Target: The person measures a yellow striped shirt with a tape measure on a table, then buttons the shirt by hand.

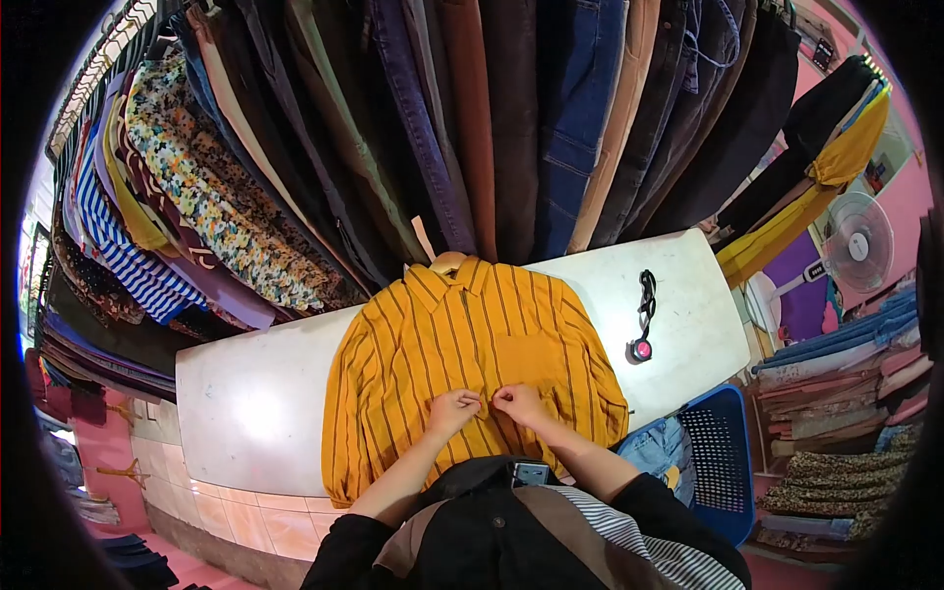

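A mustard-yellow shirt [418,339] with dark vertical stripes lies front side up on a white table, its collar pointing away from me. A wooden-looking hanger [447,263] shows at the neck opening. My left hand [455,410] pinches the front edge of the shirt, low on the placket. Just to its right, my right hand [521,402] is also closed in a pinch on the placket, below the chest pocket. Any button between the fingers is too small to make out. Both sleeves hang toward the table's near edge.
On the white table [251,393] lies a black cord with a round pink-centred piece [640,348]. A blue basket [723,452] holding denim stands at the right. Hanging trousers [511,128] and tops line the back; a fan [855,241] and folded clothes [836,423] are farther right.
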Available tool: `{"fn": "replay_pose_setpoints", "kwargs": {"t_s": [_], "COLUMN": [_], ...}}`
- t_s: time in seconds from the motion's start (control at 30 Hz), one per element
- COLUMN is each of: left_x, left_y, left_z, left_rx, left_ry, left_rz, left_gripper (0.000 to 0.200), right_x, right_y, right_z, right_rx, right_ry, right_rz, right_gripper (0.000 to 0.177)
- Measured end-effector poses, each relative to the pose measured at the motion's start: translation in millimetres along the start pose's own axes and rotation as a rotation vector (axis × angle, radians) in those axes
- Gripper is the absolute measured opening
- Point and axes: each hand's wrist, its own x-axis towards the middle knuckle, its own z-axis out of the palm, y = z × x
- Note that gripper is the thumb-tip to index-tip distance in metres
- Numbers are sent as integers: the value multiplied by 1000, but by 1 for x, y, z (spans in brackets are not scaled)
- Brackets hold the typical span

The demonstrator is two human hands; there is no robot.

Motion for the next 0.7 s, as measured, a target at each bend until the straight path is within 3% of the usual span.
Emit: {"fn": "replay_pose_setpoints", "kwargs": {"t_s": [0.33, 0.7], "left_x": [-10, -4], "left_y": [2, 7], "left_z": [17, 19], "left_rx": [231, 299], "left_ry": [157, 111], "left_rz": [139, -11], "left_gripper": [20, 20], "right_x": [-1, -12], "right_y": [-11, -3], "right_z": [11, 17], "right_rx": [-127, -7], "right_ry": [43, 161], "right_rz": [3, -79], "right_gripper": [20, 12]}}
